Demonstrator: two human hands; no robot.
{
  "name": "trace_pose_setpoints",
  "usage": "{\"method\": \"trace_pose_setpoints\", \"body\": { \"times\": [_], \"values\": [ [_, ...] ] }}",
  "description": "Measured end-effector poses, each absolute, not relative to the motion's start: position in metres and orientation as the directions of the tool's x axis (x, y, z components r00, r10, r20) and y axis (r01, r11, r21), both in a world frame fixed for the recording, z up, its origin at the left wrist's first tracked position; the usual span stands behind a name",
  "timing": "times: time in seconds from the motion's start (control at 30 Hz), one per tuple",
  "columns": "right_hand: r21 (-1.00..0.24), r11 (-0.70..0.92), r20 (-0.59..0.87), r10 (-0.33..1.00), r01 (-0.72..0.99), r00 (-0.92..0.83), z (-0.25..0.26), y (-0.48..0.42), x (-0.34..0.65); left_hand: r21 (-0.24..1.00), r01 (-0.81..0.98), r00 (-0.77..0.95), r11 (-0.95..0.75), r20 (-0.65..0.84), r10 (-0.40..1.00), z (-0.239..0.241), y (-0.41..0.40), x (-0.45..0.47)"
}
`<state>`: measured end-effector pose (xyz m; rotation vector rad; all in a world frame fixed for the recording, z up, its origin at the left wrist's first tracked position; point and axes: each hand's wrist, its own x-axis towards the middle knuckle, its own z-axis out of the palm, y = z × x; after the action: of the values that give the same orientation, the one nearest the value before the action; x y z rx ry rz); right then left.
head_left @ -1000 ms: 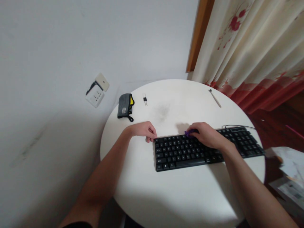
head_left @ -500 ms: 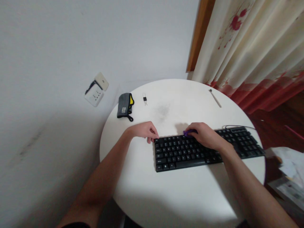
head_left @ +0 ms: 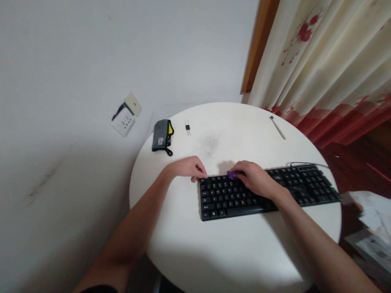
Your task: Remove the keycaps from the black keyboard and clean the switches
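A black keyboard (head_left: 232, 197) lies across the white round table, its keys facing up. My left hand (head_left: 193, 167) is closed at the keyboard's far left corner, with its fingertips pinched on the edge. My right hand (head_left: 252, 177) is over the upper rows of keys. Its fingers are closed on a small purple piece (head_left: 232, 175), pressed against the top row; whether it is cloth or gel I cannot tell. The palm and fingers hide several keys in the middle.
On the table (head_left: 183, 228) are a folded grey cloth (head_left: 161, 136) with yellow lining, a black binder clip (head_left: 187, 127) and a thin toothbrush-like stick (head_left: 277, 127). The keyboard cable (head_left: 305, 163) runs behind it. A wall socket (head_left: 123, 121) is at the left, curtains (head_left: 330, 73) at the right.
My right hand has slid left along the top keys with the purple piece. My left hand stays at the keyboard's corner. The view has shifted slightly.
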<state>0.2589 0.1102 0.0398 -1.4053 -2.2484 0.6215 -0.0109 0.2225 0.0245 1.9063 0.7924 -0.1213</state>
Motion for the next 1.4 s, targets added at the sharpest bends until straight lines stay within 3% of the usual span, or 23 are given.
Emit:
{"method": "trace_pose_setpoints", "body": {
  "times": [0.3, 0.47, 0.6, 0.67, 0.77, 0.87, 1.07, 1.23, 1.33, 1.4],
  "values": [
    [-0.516, 0.202, -0.041, 0.965, 0.833, -0.26, 0.042, 0.115, 0.315, 0.797, 0.557, 0.786, -0.233, -0.414, 0.459, 0.021, 0.225, -0.012],
    [-0.466, 0.196, 0.028, 0.978, 0.863, -0.207, 0.045, 0.115, 0.306, 0.79, 0.572, 0.773, -0.219, -0.431, 0.465, 0.023, 0.223, -0.011],
    [-0.533, 0.285, 0.214, 0.956, 0.796, -0.199, 0.047, 0.097, 0.25, 0.782, 0.58, 0.768, -0.226, -0.434, 0.471, 0.023, 0.224, -0.011],
    [-0.565, 0.383, 0.264, 0.923, 0.731, -0.279, 0.045, 0.081, 0.216, 0.776, 0.581, 0.772, -0.245, -0.43, 0.468, 0.022, 0.225, -0.011],
    [-0.468, 0.568, 0.252, 0.82, 0.677, -0.514, 0.04, 0.06, 0.182, 0.772, 0.584, 0.774, -0.25, -0.437, 0.459, 0.021, 0.226, -0.011],
    [-0.382, 0.597, 0.221, 0.8, 0.705, -0.558, 0.034, 0.05, 0.183, 0.77, 0.591, 0.766, -0.241, -0.443, 0.466, 0.022, 0.227, -0.011],
    [-0.474, 0.354, 0.228, 0.934, 0.806, -0.276, 0.028, 0.042, 0.264, 0.783, 0.572, 0.778, -0.245, -0.424, 0.463, 0.02, 0.228, -0.011],
    [-0.499, 0.112, 0.284, 0.958, 0.859, 0.04, 0.026, 0.031, 0.31, 0.789, 0.563, 0.789, -0.247, -0.424, 0.445, 0.017, 0.23, -0.012],
    [-0.581, 0.069, 0.322, 0.934, 0.811, 0.151, 0.026, 0.026, 0.284, 0.781, 0.571, 0.785, -0.254, -0.427, 0.45, 0.021, 0.229, -0.011],
    [-0.631, 0.12, 0.317, 0.941, 0.766, 0.114, 0.025, 0.022, 0.248, 0.767, 0.587, 0.774, -0.261, -0.437, 0.458, 0.024, 0.227, -0.009]
  ]
}}
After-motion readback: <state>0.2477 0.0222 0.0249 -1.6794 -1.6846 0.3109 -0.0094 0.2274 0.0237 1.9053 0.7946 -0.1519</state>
